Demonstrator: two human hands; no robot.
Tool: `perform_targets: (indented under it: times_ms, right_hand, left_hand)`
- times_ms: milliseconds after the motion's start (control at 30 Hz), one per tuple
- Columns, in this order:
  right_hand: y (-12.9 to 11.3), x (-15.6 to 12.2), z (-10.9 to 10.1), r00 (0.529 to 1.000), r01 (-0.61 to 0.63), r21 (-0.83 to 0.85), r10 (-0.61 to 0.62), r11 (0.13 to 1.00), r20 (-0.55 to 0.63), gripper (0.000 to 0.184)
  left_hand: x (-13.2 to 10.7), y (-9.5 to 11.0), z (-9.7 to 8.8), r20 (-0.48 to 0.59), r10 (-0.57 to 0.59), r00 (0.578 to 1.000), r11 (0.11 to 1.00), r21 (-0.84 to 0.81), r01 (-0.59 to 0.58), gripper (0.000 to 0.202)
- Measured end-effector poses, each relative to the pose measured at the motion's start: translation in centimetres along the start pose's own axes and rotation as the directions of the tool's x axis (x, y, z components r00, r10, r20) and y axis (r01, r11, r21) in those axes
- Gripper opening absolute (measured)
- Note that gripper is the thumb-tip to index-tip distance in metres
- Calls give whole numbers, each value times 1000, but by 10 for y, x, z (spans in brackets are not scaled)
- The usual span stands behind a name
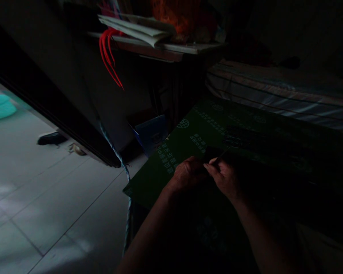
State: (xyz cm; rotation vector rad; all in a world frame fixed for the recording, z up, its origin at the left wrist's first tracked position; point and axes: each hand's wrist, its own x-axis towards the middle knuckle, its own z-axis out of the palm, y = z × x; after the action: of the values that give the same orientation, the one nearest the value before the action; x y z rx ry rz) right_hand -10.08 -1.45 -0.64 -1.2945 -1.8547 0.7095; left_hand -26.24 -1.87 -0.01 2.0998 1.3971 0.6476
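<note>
My left hand is closed, its fingers curled at the edge of something black on the green board. What those fingers hold is lost in shadow. Right beside it, my right hand pinches a thin dark stick-like tool that points up and to the right. The thumb of the right hand comes close to the left fingertips. A black piece lies just beyond both hands, its kind too dark to tell.
Dark items lie farther back on the printed board. Behind stands a table with papers and hanging red cords. A striped mattress is at the right. A blue box, a shoe and a wrapped cord are leftward.
</note>
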Motion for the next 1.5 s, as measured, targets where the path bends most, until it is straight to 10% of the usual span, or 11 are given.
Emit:
perform_targets:
  times_ms: [1500]
  right_hand:
    - [3, -18, -15, 999, -4, -2, 4, 1000, 35, 13]
  left_hand:
    - [-8, 3, -5, -25, -208, 978, 962, -185, 200, 15]
